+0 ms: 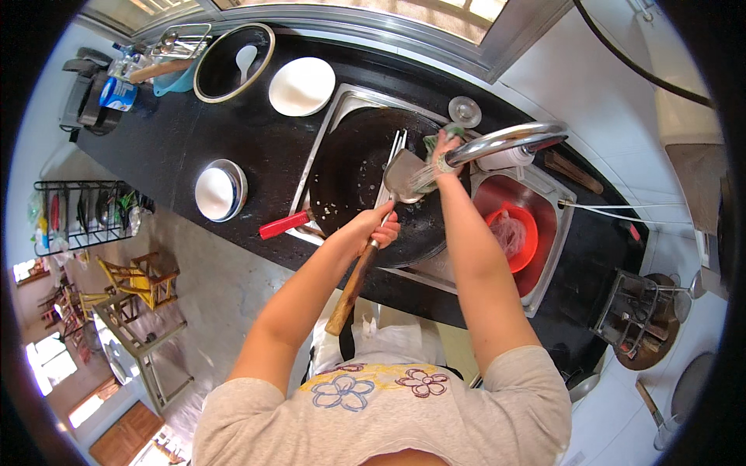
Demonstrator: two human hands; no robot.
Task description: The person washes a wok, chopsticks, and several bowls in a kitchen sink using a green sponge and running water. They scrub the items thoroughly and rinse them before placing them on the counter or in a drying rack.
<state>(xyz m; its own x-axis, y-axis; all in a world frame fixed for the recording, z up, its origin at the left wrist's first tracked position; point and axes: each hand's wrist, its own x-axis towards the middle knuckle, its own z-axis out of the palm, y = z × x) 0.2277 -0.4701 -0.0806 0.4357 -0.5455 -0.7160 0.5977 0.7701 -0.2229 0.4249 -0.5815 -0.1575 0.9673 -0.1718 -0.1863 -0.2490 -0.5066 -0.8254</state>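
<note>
— Where to look first?
— At the left grip [381, 230], closed around a spatula [402, 182] near the upper end of its wooden handle [353, 289]. Points that handle back toward the person, with the metal blade [399, 172] out over a big dark wok [351, 165].
— And at the right grip [446, 153]?
— Bunched around a green cloth [454, 130], close beside the blade and partly behind the arched spout [505, 135] of the tap. Shows pale streaks [424, 180] there too; cannot tell whether water or cloth.
— And about the wok?
— Sits in the left side of the sink [549, 256], with pale specks inside and a red handle [283, 225] at the left edge. Also has slim pale sticks [394, 152] just beside the blade.
— Anything in the right basin?
— Yes, a red bowl [531, 237] with pinkish mesh [508, 234] inside.
— And on the black surface [159, 147], left of the sink?
— Stacked bowls [216, 193] nearer the person; farther back, a white bowl [301, 86] just beside a large dark pot [220, 71] with a white spoon [245, 60] inside.
</note>
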